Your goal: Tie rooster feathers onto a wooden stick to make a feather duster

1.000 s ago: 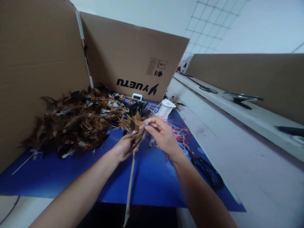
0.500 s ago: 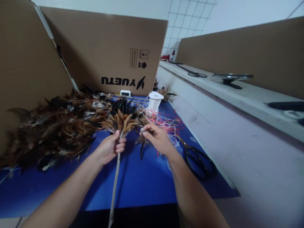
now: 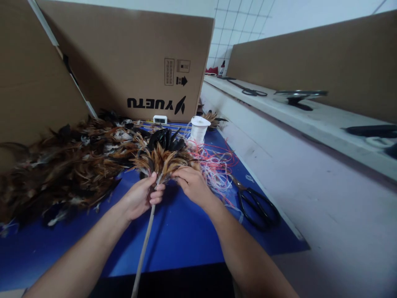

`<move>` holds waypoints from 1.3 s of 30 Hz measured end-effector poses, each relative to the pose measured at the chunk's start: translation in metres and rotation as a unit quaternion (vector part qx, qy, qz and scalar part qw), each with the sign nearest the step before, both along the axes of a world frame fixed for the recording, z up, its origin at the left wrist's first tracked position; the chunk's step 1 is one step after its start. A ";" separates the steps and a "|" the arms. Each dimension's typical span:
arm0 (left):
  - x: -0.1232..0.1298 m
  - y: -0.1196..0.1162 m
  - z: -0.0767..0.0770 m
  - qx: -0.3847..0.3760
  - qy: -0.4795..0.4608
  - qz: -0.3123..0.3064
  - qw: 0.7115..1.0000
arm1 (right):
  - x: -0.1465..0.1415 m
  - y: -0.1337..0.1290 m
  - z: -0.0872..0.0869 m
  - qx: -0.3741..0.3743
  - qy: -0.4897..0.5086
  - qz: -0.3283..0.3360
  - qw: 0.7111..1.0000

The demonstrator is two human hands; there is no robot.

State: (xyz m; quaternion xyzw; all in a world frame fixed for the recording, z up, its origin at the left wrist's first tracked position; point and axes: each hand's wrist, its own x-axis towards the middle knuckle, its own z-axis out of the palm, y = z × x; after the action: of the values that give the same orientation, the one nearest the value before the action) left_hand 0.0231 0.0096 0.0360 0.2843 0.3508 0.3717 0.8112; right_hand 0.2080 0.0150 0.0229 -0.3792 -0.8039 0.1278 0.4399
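My left hand [image 3: 143,196] is closed around a thin pale stick [image 3: 144,244], just below a tuft of brown and black feathers [image 3: 159,159] at its upper end. The stick slants down toward me. At the right side of the tuft, my right hand [image 3: 192,186] has its fingers pinched against the feathers; I see brown feathers at its fingertips, partly hidden by the hand. A large heap of loose brown and black feathers [image 3: 74,165] lies to the left on the blue table surface [image 3: 180,244].
Black-handled scissors [image 3: 259,207] lie at the right, near tangled pink and white string [image 3: 218,165]. Behind stand a white spool [image 3: 198,130] and a small digital display [image 3: 160,119]. Cardboard boxes [image 3: 124,54] wall the back and left. A white ledge [image 3: 297,111] runs along the right.
My right hand has moved left with its feathers, from beside the tuft to against it. My left hand keeps its grip on the stick. The view has shifted slightly.
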 end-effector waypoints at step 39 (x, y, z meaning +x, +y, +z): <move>0.000 -0.005 -0.004 0.011 0.037 -0.107 0.993 | -0.003 0.007 -0.004 -0.135 0.106 0.044 0.984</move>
State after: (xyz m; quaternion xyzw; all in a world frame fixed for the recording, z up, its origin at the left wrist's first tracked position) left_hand 0.0227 0.0046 0.0317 0.3423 0.3440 0.2755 0.8298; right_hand 0.2051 0.0218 0.0187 -0.3836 -0.7438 0.2943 0.4614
